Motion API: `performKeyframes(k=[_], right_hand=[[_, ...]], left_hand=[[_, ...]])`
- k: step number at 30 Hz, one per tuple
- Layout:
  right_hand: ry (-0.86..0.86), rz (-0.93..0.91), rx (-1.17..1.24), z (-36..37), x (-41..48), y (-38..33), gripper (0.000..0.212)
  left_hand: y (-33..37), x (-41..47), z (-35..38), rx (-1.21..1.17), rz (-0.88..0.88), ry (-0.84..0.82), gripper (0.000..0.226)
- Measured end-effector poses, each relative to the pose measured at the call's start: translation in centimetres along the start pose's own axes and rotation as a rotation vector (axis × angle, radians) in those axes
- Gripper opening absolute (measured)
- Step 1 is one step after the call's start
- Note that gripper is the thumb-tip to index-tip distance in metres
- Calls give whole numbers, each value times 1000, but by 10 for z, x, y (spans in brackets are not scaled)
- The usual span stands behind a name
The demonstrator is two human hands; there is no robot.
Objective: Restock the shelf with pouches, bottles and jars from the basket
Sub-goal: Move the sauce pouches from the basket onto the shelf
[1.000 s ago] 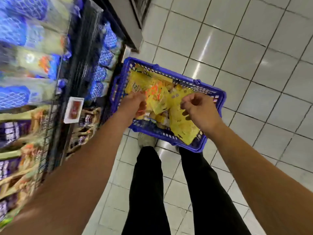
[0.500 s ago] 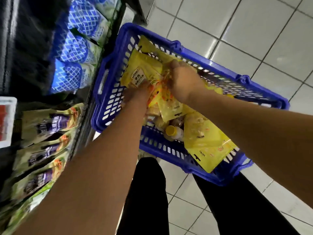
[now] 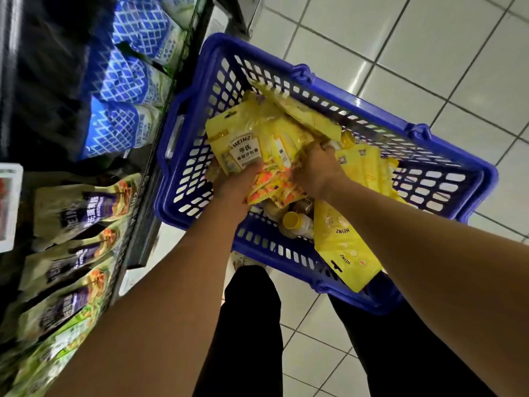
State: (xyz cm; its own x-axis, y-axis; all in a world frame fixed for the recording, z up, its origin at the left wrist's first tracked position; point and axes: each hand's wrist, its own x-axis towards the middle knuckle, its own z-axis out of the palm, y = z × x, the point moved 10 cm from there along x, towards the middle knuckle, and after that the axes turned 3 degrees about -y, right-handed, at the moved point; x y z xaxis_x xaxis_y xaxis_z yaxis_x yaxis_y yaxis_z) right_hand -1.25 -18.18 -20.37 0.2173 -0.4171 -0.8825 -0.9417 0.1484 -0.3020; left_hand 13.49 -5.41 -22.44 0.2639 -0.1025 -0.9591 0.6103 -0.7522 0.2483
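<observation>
A blue plastic basket (image 3: 183,156) stands on the tiled floor beside the shelf, filled with yellow pouches. Both my hands are inside it. My left hand (image 3: 237,181) grips the lower edge of a yellow labelled pouch (image 3: 237,141). My right hand (image 3: 317,167) is curled over a bunch of yellow pouches (image 3: 286,138) in the basket's middle. An orange-patterned pouch (image 3: 274,184) lies between my wrists. A yellow-capped bottle (image 3: 294,222) lies deeper down, near the front wall. Another yellow pouch (image 3: 343,247) hangs over the basket's near rim.
The shelf (image 3: 140,179) runs along the left. Blue-and-white pouches (image 3: 128,81) fill its upper row and green-and-purple pouches (image 3: 74,224) the lower one. A white price tag (image 3: 8,204) sits at the far left. My legs in black trousers (image 3: 252,333) stand behind the basket on white tiles.
The view has dropped closer to the basket. My right hand has moved from the right side of the basket to the pile in the middle. My left hand has taken the labelled pouch.
</observation>
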Motion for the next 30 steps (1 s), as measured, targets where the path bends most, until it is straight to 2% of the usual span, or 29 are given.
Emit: performKeyframes(k=[3, 5, 9, 14, 17, 18, 21, 26, 28, 30], right_hand=[[-101, 63, 304, 11, -9, 25, 66], [-156, 74, 440, 18, -22, 32, 61], [-198, 90, 627, 20, -56, 41, 62], [-230, 35, 843, 2, -109, 54, 59], [-211, -20, 943, -20, -145, 63, 54], [-211, -36, 973, -28, -157, 64, 56], [-231, -105, 1016, -55, -195, 61, 69], [-229, -222, 1003, -106, -268, 51, 73], [-253, -280, 970, -126, -299, 41, 74], [-256, -322, 945, -146, -329, 33, 79]], left_hand=[[-9, -7, -3, 34, 0, -16, 38], [-12, -15, -1, 44, 3, -61, 44], [-9, -44, 3, 83, 62, -162, 58], [2, -87, 7, 142, 159, -252, 49], [9, -118, 8, 132, 209, -255, 57], [12, -130, 9, 105, 230, -262, 55], [25, -177, 12, 49, 299, -290, 30], [48, -272, 15, 15, 438, -317, 51], [57, -314, 17, -7, 489, -318, 45], [67, -354, 20, -35, 558, -301, 27]])
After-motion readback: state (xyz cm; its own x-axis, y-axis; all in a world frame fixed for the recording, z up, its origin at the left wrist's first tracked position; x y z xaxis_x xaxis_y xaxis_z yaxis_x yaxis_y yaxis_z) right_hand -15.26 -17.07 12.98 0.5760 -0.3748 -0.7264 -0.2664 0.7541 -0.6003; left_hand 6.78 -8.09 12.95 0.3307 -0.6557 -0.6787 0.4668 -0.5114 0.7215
